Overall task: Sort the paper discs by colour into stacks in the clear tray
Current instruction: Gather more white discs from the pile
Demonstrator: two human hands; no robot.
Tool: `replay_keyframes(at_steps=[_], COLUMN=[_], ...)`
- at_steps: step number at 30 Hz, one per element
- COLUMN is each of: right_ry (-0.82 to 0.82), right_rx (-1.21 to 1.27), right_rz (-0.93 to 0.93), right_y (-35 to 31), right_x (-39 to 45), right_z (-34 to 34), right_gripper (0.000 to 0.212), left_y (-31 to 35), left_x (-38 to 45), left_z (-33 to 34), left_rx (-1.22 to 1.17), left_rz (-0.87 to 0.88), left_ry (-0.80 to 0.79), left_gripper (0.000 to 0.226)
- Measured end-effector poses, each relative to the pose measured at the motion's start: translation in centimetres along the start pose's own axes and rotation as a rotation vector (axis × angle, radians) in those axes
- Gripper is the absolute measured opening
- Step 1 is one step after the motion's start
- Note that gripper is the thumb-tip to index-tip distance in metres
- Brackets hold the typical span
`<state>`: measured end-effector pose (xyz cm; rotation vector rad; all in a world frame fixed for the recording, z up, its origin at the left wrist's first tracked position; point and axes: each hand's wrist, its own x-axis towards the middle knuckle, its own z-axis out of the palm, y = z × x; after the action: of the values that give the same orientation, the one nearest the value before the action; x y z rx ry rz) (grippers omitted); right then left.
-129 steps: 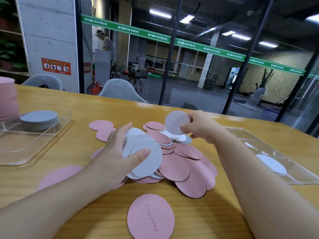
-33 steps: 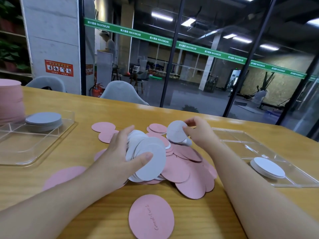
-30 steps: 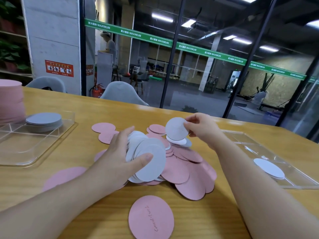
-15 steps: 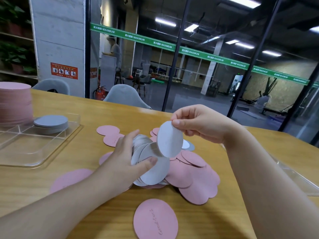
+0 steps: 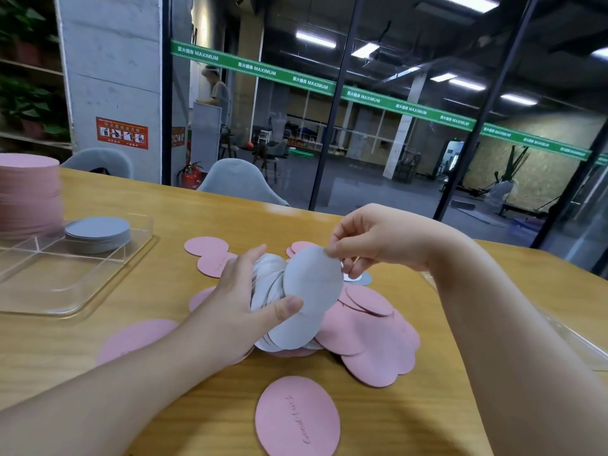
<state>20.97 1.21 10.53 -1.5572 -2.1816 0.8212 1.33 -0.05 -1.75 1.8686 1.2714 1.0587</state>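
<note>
Right hand fingers pinch a grey disc at its 12 o'clock edge; slide it squarely onto the fanned stack that the left hand grips.

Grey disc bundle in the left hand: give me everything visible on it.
The grey disc bundle is a fanned sheaf of thin, matte, paper-like round discs, grey on the faces shown. It is held on edge above the pile of pink discs; whether its lower edge touches that pile cannot be told. The left hand grips it, thumb across the front disc, fingers behind. The right hand pinches the front disc's top edge. The number of discs cannot be told.
</note>
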Motion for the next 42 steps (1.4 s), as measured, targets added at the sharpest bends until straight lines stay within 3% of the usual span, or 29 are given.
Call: replay_keyframes(at_steps=[11, 16, 19, 23, 27, 34, 42], right_ry=[-0.039, -0.128, -0.042, 0.275, 0.433, 0.347, 0.334], right_rx=[-0.082, -0.038, -0.024, -0.218, -0.281, -0.148, -0.095], right_rz=[0.043, 0.019, 0.007, 0.022, 0.154, 0.293, 0.244], right_y=[0.2, 0.1, 0.5, 3.0, 7.6, 12.3, 11.9], right_x=[0.4, 0.4, 0.6, 2.3, 4.5, 5.7, 6.1], right_z=[0.8, 1.1, 0.8, 0.8, 2.0, 4.0, 3.9], right_gripper=[0.017, 0.012, 0.011, 0.012, 0.030, 0.059, 0.051], left_y=[0.2, -0.2, -0.1, 0.0, 0.1, 0.2, 0.1], left_x=[-0.2, 0.1, 0.1, -0.1, -0.1, -0.1, -0.2], left_z=[0.0, 0.0, 0.1, 0.1, 0.1, 0.1, 0.1], left_rx=[-0.003, 0.022, 0.025, 0.012, 0.015, 0.007, 0.008], left_rz=[0.008, 0.015, 0.016, 0.023, 0.019, 0.005, 0.000], left_ry=[0.000, 0.009, 0.014, 0.010, 0.009, 0.006, 0.003], left_gripper=[0.102, 0.113, 0.112, 0.101, 0.101, 0.101, 0.103])
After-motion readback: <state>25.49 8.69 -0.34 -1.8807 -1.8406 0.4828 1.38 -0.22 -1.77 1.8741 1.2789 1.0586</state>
